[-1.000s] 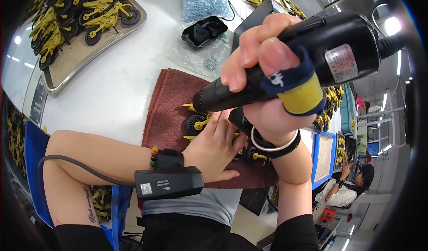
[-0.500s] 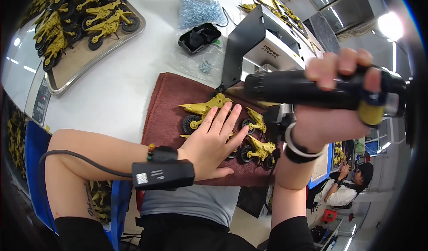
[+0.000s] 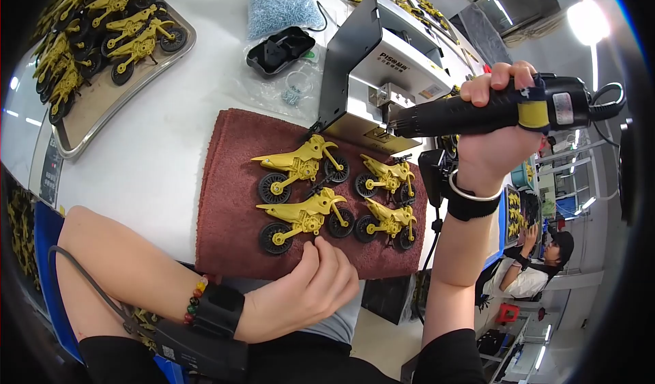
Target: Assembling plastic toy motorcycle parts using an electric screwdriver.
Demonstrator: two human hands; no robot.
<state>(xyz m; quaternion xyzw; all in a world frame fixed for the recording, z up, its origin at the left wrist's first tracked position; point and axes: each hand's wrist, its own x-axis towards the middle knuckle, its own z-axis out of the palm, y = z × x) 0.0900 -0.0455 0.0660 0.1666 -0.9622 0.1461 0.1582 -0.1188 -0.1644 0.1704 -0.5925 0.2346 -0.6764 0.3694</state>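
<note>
My right hand [image 3: 501,121] is wrapped around a black electric screwdriver [image 3: 450,114] with a yellow band. Its tip points left, at the front of a metal screw feeder [image 3: 361,101]. On a folded maroon towel [image 3: 228,179] stand yellow toy motorcycles with black wheels: an upper left one [image 3: 297,162], a lower left one [image 3: 303,213], and two on the right [image 3: 387,176]. My left hand [image 3: 307,288] is by the lower edge of the lower left motorcycle, fingers curled and fingertips close to its underside. The thumb is hidden, and anything held there cannot be made out.
A metal-rimmed tray [image 3: 116,121] at the far left carries piled toy motorcycles. Behind the towel are a black plastic tray [image 3: 280,50] and a clear bag of screws [image 3: 276,9]. Blue bins flank me. A co-worker [image 3: 525,268] sits at the right.
My left hand has drawn back from over the motorcycles toward me, its spread fingers now curled. The screwdriver, blurred before, is sharper, its tip at the feeder. The view has shifted slightly.
</note>
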